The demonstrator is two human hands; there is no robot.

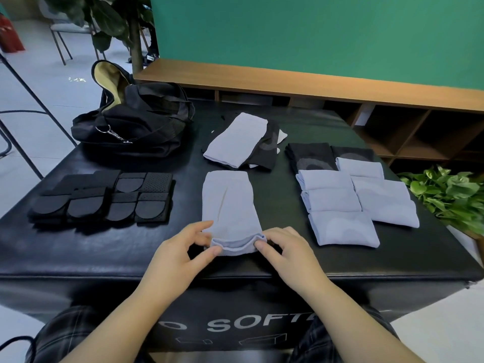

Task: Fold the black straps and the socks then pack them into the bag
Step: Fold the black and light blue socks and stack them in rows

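Note:
A pale blue sock [229,205] lies flat and lengthwise in the middle of the black padded table [183,247]. My left hand [180,247] pinches the left corner of its near open cuff. My right hand [285,247] pinches the right corner. Folded black straps [104,197] sit in a group at the left. Several folded socks [351,195], pale blue and dark, lie in rows at the right. Unfolded socks [243,142] are piled behind the flat one. The black bag [136,127] stands open at the far left corner.
A leafy green plant [450,195] sits off the table's right edge. A wooden shelf unit [392,121] and a green wall stand behind. Chair legs and a potted tree [136,32] are at the far left on the floor.

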